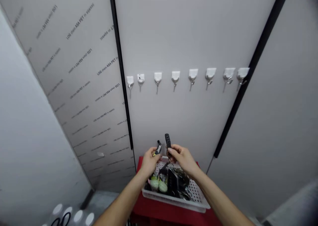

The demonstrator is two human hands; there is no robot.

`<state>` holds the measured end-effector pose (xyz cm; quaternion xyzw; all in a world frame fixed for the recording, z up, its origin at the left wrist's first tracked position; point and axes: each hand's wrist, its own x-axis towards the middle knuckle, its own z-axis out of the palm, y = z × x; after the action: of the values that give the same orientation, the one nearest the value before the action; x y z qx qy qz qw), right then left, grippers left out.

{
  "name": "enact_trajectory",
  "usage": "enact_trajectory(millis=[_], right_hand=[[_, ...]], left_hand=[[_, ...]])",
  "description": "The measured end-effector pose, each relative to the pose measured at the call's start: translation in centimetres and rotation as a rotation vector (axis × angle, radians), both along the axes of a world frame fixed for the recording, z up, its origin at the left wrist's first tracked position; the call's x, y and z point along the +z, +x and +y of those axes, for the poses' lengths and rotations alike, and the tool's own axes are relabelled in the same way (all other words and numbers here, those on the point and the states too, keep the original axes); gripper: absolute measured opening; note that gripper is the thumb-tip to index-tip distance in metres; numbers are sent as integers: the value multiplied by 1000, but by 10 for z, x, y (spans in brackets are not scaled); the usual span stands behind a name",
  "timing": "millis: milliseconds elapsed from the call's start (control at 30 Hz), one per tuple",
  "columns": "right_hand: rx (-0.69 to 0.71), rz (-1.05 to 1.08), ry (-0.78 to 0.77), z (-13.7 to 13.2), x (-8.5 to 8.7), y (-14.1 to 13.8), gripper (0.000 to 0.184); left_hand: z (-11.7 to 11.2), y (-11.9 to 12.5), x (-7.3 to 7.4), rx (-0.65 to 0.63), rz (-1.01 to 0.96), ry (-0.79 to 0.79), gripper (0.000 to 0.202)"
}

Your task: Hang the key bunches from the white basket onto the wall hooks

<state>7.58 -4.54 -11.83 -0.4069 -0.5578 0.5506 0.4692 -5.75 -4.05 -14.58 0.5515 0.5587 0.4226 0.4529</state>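
My left hand [149, 160] pinches a small black strip with white lettering [158, 149] and a bit of yellow at its lower end. In my right hand [182, 156] is a black watch-like strap [168, 140], standing nearly upright between thumb and fingers. The two pieces are close together but apart, and their lower parts are partly covered by my fingers. Below both hands sits a white perforated plastic basket [174, 201]. It contains several small things, among them pale green round items [158, 185] and dark items [173, 183] too jumbled to name.
Several white hooks [176, 76] run in a row across the pale panel ahead. Black strips [121, 67] edge that panel. The basket stands on a red surface [159, 208]. Bottles with white caps [78, 216] and black loops [65, 218] are at lower left.
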Motion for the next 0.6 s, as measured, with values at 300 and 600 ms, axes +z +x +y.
enact_trajectory(millis=[300,600], right_hand=[[-89,-150,284,14,78,-1,19],[-222,-167,485,51,148,-69,22]], left_hand=[[11,13,91,77,-200,293,28],[39,-17,195,263,-192,595,19]])
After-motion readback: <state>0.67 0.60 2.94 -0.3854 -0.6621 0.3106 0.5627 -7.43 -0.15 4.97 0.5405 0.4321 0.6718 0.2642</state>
